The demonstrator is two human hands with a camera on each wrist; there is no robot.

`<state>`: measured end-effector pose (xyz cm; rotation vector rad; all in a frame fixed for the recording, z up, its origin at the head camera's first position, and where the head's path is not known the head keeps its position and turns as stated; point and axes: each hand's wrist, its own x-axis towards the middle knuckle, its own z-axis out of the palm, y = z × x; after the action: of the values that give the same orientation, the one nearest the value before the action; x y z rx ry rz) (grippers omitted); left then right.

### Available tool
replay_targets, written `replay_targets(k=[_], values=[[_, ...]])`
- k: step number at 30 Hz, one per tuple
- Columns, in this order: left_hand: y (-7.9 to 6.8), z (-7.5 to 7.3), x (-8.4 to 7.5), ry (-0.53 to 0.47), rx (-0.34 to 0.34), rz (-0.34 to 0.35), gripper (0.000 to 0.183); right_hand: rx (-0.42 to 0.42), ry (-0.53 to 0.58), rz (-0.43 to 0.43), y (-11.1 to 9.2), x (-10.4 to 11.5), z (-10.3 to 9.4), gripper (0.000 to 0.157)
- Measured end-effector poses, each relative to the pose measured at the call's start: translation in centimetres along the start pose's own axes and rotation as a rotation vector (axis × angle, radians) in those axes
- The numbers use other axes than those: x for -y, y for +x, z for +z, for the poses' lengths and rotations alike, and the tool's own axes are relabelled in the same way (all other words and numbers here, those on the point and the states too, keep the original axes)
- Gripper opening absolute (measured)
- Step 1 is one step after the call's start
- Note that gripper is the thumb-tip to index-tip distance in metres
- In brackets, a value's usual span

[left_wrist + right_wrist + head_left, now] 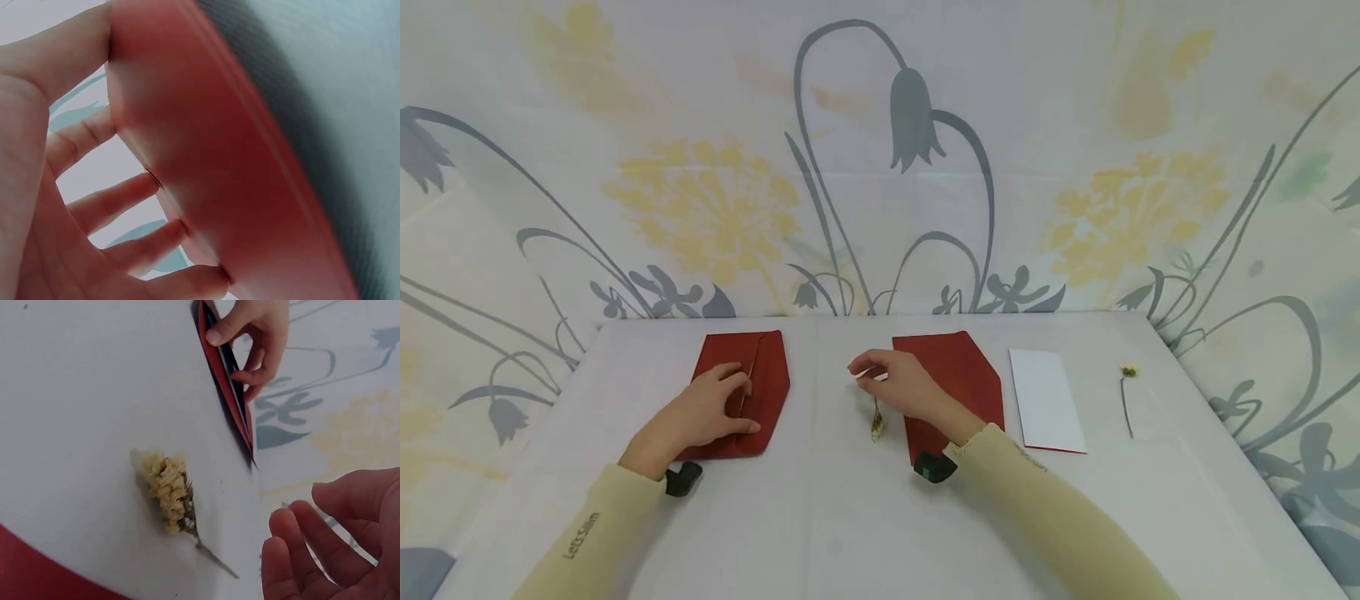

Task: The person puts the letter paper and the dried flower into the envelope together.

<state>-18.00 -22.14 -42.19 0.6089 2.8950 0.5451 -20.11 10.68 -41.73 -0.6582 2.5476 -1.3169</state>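
My left hand (703, 412) grips a red envelope (775, 392) on the left of the table, thumb and bent fingers at its pocket edge. The right wrist view shows the envelope's mouth gaping a little beside that hand. In the left wrist view, fingertips (178, 231) meet the envelope's edge. My right hand (906, 385) is held over the table's middle with nothing in its fingers. Close by, in the right wrist view, a dried pale-yellow flower (169, 490) lies with its stem towards the loosely bent fingers; a gap shows between them.
Under my right forearm lies a second red envelope (958, 367). Right of it is a white card (1048, 400) with a red lower edge. Another dried flower (1126, 396) lies farther right. A flower-printed cloth (865, 167) rises behind the table.
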Motion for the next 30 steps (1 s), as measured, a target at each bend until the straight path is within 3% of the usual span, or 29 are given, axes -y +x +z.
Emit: replay_targets(k=[14, 30], values=[[0.3, 0.0, 0.1, 0.026, 0.009, -0.015, 0.042, -0.032, 0.005, 0.022, -1.8, -1.9, -0.6, 0.021], [0.4, 0.0, 0.1, 0.012, 0.015, -0.015, 0.040, 0.038, -0.028, 0.112, -1.9, -1.9, 0.4, 0.033]])
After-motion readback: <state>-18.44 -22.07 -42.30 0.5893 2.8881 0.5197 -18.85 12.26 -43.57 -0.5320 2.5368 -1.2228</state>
